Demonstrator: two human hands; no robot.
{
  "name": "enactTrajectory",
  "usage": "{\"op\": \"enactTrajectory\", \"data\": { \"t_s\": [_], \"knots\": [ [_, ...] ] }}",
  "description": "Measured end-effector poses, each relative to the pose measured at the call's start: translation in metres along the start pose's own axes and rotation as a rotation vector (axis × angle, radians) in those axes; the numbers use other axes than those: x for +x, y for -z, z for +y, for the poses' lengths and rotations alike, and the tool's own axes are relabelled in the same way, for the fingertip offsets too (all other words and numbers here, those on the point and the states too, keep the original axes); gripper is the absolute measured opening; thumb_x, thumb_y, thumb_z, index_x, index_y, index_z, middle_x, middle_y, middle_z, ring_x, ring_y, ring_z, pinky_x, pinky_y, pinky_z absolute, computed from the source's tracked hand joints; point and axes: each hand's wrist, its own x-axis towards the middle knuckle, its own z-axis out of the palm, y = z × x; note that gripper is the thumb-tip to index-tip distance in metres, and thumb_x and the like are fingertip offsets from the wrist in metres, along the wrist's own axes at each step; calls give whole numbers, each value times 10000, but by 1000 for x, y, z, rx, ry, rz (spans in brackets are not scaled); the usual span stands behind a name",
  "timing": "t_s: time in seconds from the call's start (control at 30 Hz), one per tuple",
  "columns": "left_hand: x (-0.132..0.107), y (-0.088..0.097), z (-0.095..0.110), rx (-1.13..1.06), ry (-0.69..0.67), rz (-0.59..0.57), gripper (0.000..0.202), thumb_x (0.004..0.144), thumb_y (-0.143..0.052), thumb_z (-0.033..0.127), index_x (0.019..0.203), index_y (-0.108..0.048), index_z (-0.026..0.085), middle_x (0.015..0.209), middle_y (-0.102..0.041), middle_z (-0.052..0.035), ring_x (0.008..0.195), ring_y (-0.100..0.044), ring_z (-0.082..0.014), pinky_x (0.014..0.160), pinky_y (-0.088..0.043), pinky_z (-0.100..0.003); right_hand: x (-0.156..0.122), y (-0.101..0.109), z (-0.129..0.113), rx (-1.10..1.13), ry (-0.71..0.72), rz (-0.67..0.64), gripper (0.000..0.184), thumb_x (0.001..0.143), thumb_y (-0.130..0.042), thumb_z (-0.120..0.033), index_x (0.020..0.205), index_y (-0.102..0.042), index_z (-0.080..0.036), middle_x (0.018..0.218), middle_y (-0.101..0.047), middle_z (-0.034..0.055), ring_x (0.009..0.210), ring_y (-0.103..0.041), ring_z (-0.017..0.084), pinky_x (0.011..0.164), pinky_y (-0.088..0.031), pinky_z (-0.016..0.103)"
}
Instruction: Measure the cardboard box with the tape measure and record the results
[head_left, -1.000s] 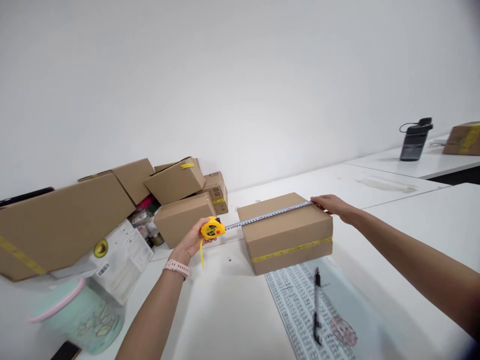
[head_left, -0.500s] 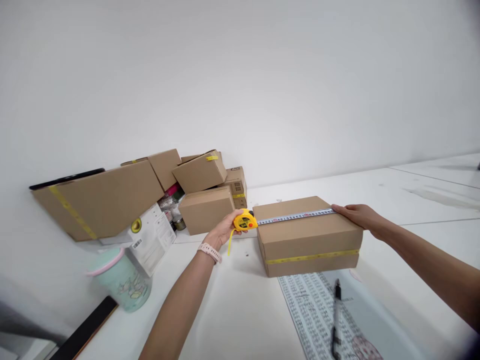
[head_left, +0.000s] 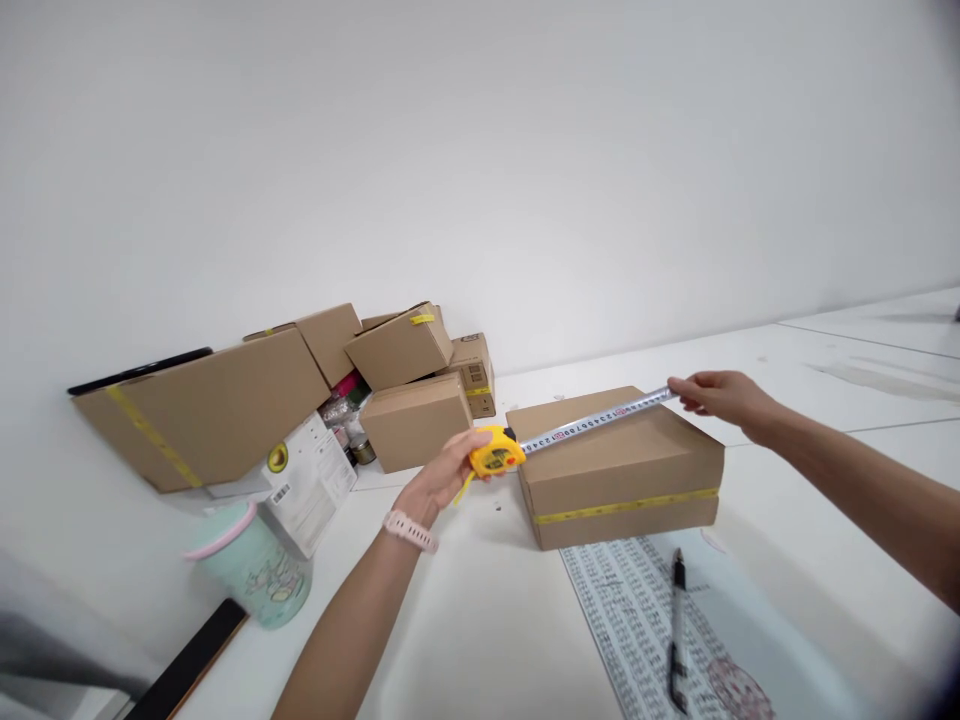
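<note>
My left hand [head_left: 450, 465] is closed round the yellow case of a tape measure [head_left: 496, 452], at the near left corner of a cardboard box [head_left: 622, 480]. The silver blade runs out to the right, slanting upward above the box top. Its far end is pinched by the fingers of my right hand [head_left: 720, 398], raised over the box's right side. A strip of yellow tape goes along the box's front face. Under the box's front edge lies a printed sheet [head_left: 622, 610], with a black pen [head_left: 677, 630] on it.
Several cardboard boxes [head_left: 412, 420] are piled against the wall at left. A mint-green cup [head_left: 262, 575] with a pink rim and a white package with an avocado picture [head_left: 315, 490] stand before them. A dark flat object [head_left: 191, 665] lies at lower left.
My right hand has lifted the blade's end off the box top. The tape measure case has shifted slightly nearer, and the blade now slants above the box instead of lying across it.
</note>
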Motion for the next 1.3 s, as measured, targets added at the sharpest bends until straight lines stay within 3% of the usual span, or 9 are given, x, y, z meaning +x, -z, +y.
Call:
{"op": "enactTrajectory", "data": {
  "t_s": [0.1,0.17,0.3,0.43,0.57,0.77,0.93,1.1,1.3],
  "knots": [
    [-52,-39,-9,-115,116,-317,706,662,-816,449,1263,-596,151,1059,-690,-146,749,-670,-227,585,-551,-322,1,16,-29,96,72,-156,385,865,-580,-540,794,-676,-174,896,-695,99,836,-610,186,756,-497,295],
    [-84,-73,-27,-258,212,-389,747,572,-885,386,1230,-606,169,1063,-683,-141,751,-673,-223,622,-565,-341,-2,17,-48,117,142,-269,398,806,-652,-593,781,-684,-197,904,-693,67,871,-599,189,807,-483,292],
    [-110,-134,-60,-538,221,-288,557,600,-841,442,1036,-645,158,1003,-671,-129,728,-678,-222,647,-562,-355,-13,-4,-66,54,224,-427,439,745,-690,-647,698,-668,-211,805,-683,43,828,-596,200,800,-468,301],
    [-87,-167,-55,-575,132,-131,579,610,-774,598,924,-649,127,961,-638,-109,613,-652,-190,655,-562,-393,-17,-35,-55,-14,161,-234,477,881,-476,-641,928,-689,-216,1043,-719,76,922,-626,221,782,-469,297],
    [-50,-179,-36,-531,110,27,594,514,-822,587,834,-608,135,857,-613,-66,573,-603,-161,688,-578,-439,-16,-51,-36,-105,95,-106,481,918,-387,-569,1037,-654,-187,1138,-704,124,977,-634,263,792,-466,333],
    [-17,-193,-40,-568,151,120,512,589,-805,513,852,-557,151,819,-595,-63,580,-583,-156,648,-577,-411,-17,-55,-31,-219,146,-152,566,951,-284,-562,1206,-645,-210,1304,-657,110,1161,-598,298,937,-463,388],
    [-19,-203,-50,-576,184,130,472,630,-784,476,882,-554,150,801,-599,-57,582,-583,-165,641,-580,-416,-21,-58,-36,-352,241,-256,608,977,-179,-562,1432,-510,-329,1532,-462,10,1426,-337,317,1140,-248,555],
    [-26,-205,-51,-588,179,93,486,618,-777,516,852,-553,154,828,-594,-62,594,-591,-171,665,-569,-426,-13,-66,-36,-489,285,-327,640,956,-163,-617,1449,-492,-377,1510,-489,44,1376,-373,388,1053,-297,664],
    [-25,-210,-54,-575,197,114,541,545,-788,545,839,-545,162,807,-602,-52,566,-597,-170,661,-572,-430,4,-83,-39,-669,366,-283,575,960,-194,-561,1365,-571,-405,1334,-577,132,1212,-466,416,953,-269,720]
  ]
}}
